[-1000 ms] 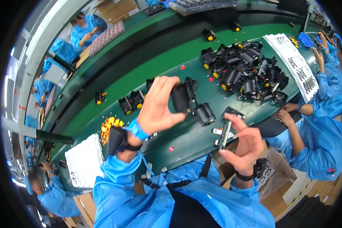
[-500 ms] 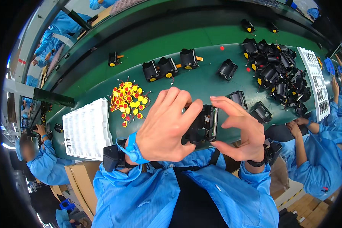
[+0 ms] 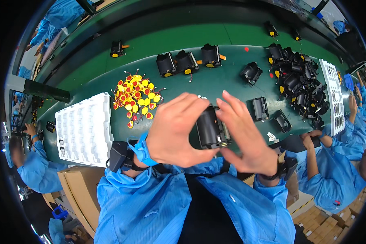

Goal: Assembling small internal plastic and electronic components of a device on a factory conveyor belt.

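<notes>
Between my two hands is a black plastic housing (image 3: 208, 129), its smooth curved side turned up and a metal-edged strip along its right side. My left hand (image 3: 173, 132) is closed on it from the left, with fingers at the far end and thumb at the near end. My right hand (image 3: 250, 142) holds its right side in the same way, slightly blurred. Just right of my hands, similar black housings (image 3: 260, 109) lie on the green table. Left of them is a pile of yellow and red hexagonal pieces with thin wires (image 3: 136, 96).
A white moulded tray (image 3: 84, 128) lies at the left. Along the far side stands a row of black housings (image 3: 187, 62). A large heap of them (image 3: 295, 79) is at the right, beside another white tray (image 3: 332, 97). Co-workers in blue sit at both sides; a cardboard box (image 3: 75, 191) stands lower left.
The black housing has been turned in my hands: its inner, slotted side showed before, and its smooth curved side shows now. My right-hand fingers have moved closer in around it.
</notes>
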`<state>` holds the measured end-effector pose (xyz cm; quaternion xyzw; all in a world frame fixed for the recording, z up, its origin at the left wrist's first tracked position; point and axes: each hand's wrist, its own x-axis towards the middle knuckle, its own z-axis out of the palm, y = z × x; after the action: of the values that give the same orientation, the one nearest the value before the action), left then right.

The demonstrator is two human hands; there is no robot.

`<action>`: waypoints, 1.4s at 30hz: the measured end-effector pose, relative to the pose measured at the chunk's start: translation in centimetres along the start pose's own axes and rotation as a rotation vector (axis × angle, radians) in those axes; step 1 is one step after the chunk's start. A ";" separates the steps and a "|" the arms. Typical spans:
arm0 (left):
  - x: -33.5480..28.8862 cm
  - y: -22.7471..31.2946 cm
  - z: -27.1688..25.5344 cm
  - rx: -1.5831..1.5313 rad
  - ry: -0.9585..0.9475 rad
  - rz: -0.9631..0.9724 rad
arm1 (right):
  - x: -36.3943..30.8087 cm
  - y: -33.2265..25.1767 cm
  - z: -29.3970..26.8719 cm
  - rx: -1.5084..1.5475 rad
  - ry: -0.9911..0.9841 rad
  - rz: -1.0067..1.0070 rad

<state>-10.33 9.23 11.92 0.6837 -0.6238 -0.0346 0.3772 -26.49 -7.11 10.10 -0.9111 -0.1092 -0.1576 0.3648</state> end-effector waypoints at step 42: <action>-3.5 2.7 4.1 -0.393 0.166 -0.240 | -1.8 -2.0 5.0 -0.054 0.516 0.156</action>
<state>-15.42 10.56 9.02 0.6667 -0.4865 -0.1437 0.5460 -27.74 -2.33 7.33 -0.8558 0.0622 -0.3590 0.3673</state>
